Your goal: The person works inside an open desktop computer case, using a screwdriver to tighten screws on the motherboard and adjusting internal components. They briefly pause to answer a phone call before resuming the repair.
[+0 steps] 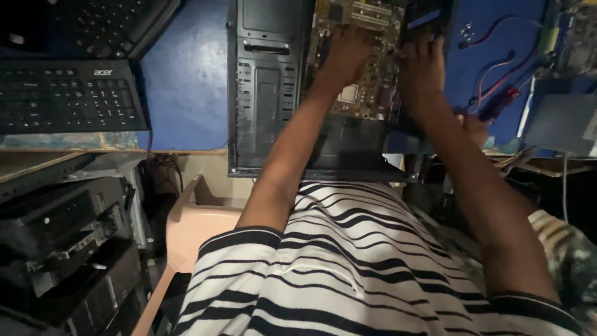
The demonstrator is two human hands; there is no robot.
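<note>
Head view: one open black metal computer case (261, 93) holds one green motherboard (367, 62), on which the left hand (348, 53) and right hand (423, 65) press, fingers curled; two black keyboards (68, 93) lie left of it.

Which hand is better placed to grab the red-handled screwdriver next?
Right, probably. The right hand is over the motherboard edge nearest the red-handled screwdriver on the blue table. The left hand is further away.
</note>
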